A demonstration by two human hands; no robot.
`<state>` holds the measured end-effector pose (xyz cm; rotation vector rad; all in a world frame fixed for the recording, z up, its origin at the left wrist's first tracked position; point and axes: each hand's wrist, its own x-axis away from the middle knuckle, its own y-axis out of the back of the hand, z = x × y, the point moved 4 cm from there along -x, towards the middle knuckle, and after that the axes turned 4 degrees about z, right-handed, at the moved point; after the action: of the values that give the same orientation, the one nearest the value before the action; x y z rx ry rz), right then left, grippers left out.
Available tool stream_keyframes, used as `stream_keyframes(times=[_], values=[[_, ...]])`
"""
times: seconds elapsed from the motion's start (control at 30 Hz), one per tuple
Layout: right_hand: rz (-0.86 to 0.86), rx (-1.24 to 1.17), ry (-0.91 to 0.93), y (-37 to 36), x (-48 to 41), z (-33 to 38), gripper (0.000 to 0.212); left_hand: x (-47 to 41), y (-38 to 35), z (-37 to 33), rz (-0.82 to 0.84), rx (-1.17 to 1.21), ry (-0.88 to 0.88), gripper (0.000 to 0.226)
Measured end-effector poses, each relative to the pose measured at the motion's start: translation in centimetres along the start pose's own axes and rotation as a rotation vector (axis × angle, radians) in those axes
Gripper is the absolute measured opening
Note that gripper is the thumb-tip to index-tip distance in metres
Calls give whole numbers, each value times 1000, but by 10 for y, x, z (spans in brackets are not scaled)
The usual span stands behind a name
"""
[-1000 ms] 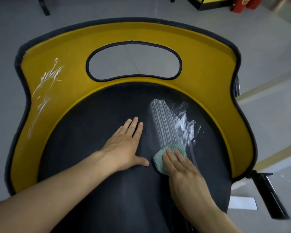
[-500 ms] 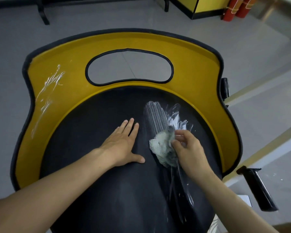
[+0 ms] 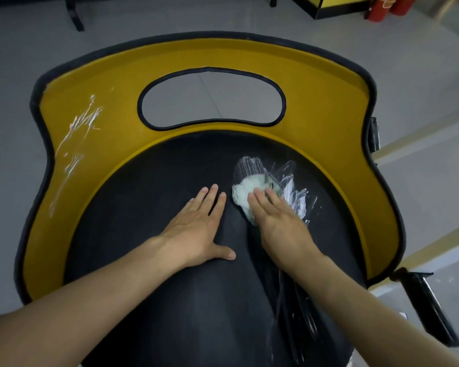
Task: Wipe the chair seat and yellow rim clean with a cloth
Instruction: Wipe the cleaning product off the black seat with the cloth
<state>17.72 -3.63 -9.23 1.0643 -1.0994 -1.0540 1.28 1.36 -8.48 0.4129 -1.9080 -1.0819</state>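
The black chair seat [image 3: 149,197] lies below me, wrapped by a yellow rim [image 3: 321,123] with an oval cut-out. White smears [image 3: 292,186] streak the seat's right half, and more white streaks [image 3: 77,136] mark the rim's left side. A pale green cloth [image 3: 245,193], smeared white, lies on the seat by the smear. My right hand [image 3: 278,221] presses flat on the cloth with straight fingers. Flat on the seat just left of the cloth rests my left hand [image 3: 196,229], fingers straight.
A black armrest [image 3: 429,308] juts out at the lower right. Grey floor surrounds the chair, with pale lines on the right. Red cylinders [image 3: 387,6], a yellow-and-black box [image 3: 337,5] and black furniture legs [image 3: 74,14] stand at the far edge.
My right hand bunched and lifted the cloth, then laid it down and now presses flat on it, farther up the seat. The left hand has stayed in place.
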Motion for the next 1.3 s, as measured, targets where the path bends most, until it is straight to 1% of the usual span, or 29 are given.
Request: stream_keyframes(times=[0.03, 0.1, 0.23, 0.3, 0.37, 0.4, 0.47, 0.5, 0.53, 0.6, 0.63, 0.73, 0.83, 0.9, 1.0, 1.07, 1.13, 1.17, 1.2, 1.3], values=[[21, -7, -4, 2, -14, 1, 66, 0, 0, 0, 9, -3, 0, 128], [8, -16, 7, 5, -30, 2, 64, 0, 0, -1, 20, -5, 3, 128], [44, -65, 69, 9, -27, -1, 64, 0, 0, 0, 26, -7, 6, 128], [51, -32, 73, 6, -9, 1, 69, 0, -1, -1, 28, 2, 11, 128], [76, 10, 57, 1, 27, 9, 75, 1, -1, -1, 21, 12, 10, 128], [75, 6, 52, -3, 48, 15, 74, 1, -1, -1, 17, 12, 8, 129], [44, -16, 65, -8, 82, 25, 62, 1, -1, 0, 14, 6, 6, 129], [30, -26, 69, -11, 88, 27, 61, 1, -1, 0, 14, 4, 5, 129], [19, -20, 66, -12, 85, 26, 62, 0, -2, 0, 12, 4, 3, 128], [43, 12, 30, -12, 59, 21, 75, 0, -2, 0, 5, 3, -1, 128], [53, 31, 17, -9, 39, 17, 77, 0, -3, 0, -1, 3, -1, 128], [34, 73, -9, 5, -36, 7, 64, 0, -4, 1, -3, 4, 4, 127], [-17, 85, -60, 19, -90, 0, 61, -1, -3, 0, 6, -6, 3, 127], [-33, 88, -45, 20, -87, 1, 59, -2, -4, 1, 11, -5, 4, 127], [-1, 69, 0, 13, -24, 8, 53, -1, -5, 2, -4, 16, 4, 128], [45, 42, 23, 3, 27, 15, 63, -1, -5, 2, -12, 24, -2, 128], [107, 47, 20, -8, 56, 19, 74, -1, -6, 3, -15, 26, -9, 128], [127, 52, 9, -11, 57, 19, 78, -1, -6, 3, -20, 25, -14, 128], [117, 54, 4, -9, 48, 19, 77, -1, -6, 3, -27, 24, -16, 127], [83, 111, -25, 5, -13, 11, 62, 0, -7, 4, -31, 30, -19, 126]])
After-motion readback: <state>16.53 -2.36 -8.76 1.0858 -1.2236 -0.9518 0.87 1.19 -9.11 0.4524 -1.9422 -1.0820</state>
